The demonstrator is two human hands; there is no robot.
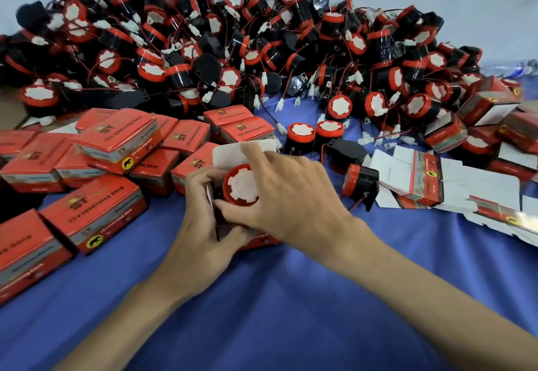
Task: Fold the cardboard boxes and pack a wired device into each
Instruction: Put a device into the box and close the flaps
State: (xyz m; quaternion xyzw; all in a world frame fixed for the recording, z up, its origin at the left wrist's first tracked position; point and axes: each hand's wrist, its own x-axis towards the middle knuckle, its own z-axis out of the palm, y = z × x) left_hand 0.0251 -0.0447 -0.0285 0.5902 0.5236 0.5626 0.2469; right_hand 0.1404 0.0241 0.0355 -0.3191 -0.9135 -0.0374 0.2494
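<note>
device (pixel 241 185) btwn L hand (pixel 201 210), R hand (pixel 294 196)

left grip (pixel 198 213): fingers curled, clasping | right grip (pixel 294 196): thumb pinching, forefinger straight

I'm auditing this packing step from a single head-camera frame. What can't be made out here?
All in the head view:
- open box: mostly hidden under the left hand, which grips it, and the right hand.
- device: its body and wire are hidden by the hands.
- Right hand's grip on the device: its fingers are hidden behind its own back.
- Small print on the closed boxes: blurred.
- flat blanks: cut off by the right edge.
</note>
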